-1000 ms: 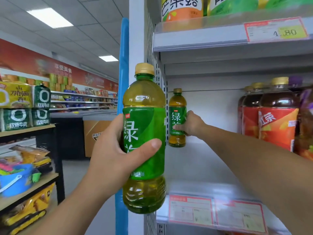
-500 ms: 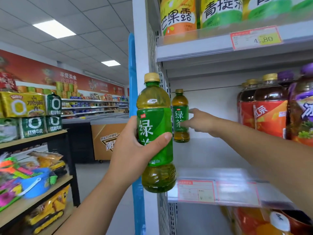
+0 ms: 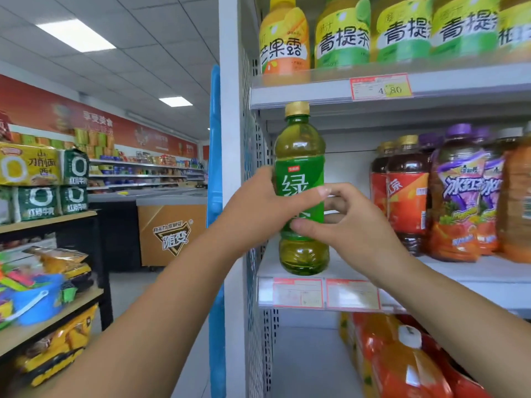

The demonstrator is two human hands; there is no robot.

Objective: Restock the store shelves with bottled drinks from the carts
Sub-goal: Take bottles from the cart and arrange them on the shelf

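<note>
Head view: the green tea bottle (image 3: 299, 152) is upright at the left end of the middle shelf (image 3: 465, 272), full of clear yellow-green liquid, with its gold cap on. The left hand (image 3: 253, 202) grips its green label from the left side, and the right hand (image 3: 349, 228) holds the lower label with curled fingers (image 3: 304, 226). Whether its base touches the shelf, I cannot tell. To the right stand red-label bottles (image 3: 408, 196) of dark tea and purple-capped bottles (image 3: 457, 196).
</note>
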